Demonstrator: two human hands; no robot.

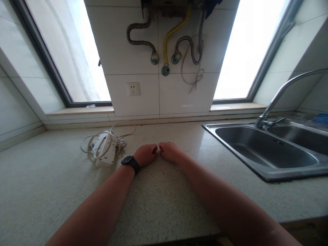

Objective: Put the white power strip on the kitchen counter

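Observation:
My left hand (146, 154) rests on the speckled countertop (156, 201) as a fist, with a black watch (130, 163) on its wrist. Close beside it, a narrow gap apart, my right hand (169, 151) is also curled into a fist on the counter. Nothing shows in either one. To the left of my left hand lies a white power strip (107, 150) with its pale cable looped loosely around it. Neither hand touches the strip or the cable.
A steel double sink (243, 150) with a curved faucet (278, 95) is set into the counter at the right. On the tiled back wall are a socket (133, 89), a yellow hose (167, 39) and grey flexible hoses. Windows flank this wall. Something blue (321, 119) lies at the far right.

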